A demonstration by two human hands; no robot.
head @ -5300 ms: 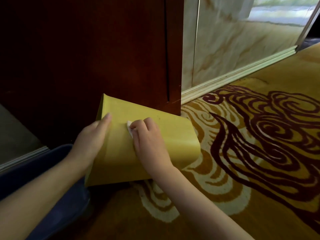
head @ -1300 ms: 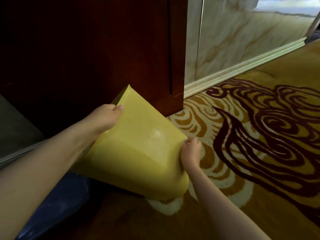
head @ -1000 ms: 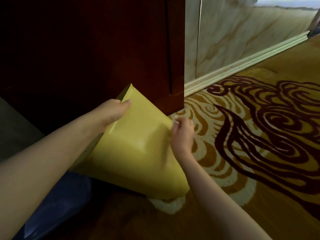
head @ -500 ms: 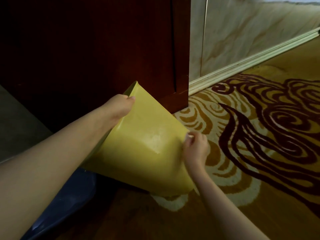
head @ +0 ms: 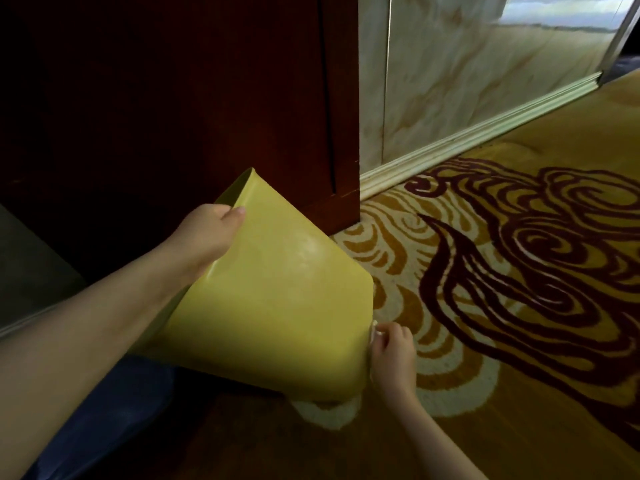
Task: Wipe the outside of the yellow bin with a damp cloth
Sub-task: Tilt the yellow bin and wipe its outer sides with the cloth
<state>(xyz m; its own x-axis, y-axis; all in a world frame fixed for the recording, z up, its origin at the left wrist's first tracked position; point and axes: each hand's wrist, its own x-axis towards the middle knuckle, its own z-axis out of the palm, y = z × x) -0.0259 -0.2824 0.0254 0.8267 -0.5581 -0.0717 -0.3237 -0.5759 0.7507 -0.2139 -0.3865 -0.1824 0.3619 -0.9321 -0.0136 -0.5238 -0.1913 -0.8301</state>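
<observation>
Both hands hold: left hand (head: 207, 237) grips yellow bin (head: 273, 313) rim; right hand (head: 393, 355), clutching cloth (head: 374, 329), has slid down toward the base.

- Dim overall; the dark wooden cabinet (head: 173, 98) above the left hand (head: 207, 237) is nearly black.
- Daylight glares on the glossy marble wall (head: 485, 81), far beyond the right hand (head: 391, 355).
- A soft sheen marks the yellow bin (head: 277, 306) between the hands.
- Straight lines bend at the edges.

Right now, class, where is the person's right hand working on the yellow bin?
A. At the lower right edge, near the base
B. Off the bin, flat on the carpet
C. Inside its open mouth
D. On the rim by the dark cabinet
A: the right hand presses a small white cloth against the lower right edge of the tilted yellow bin, while the left hand grips the rim.
</observation>
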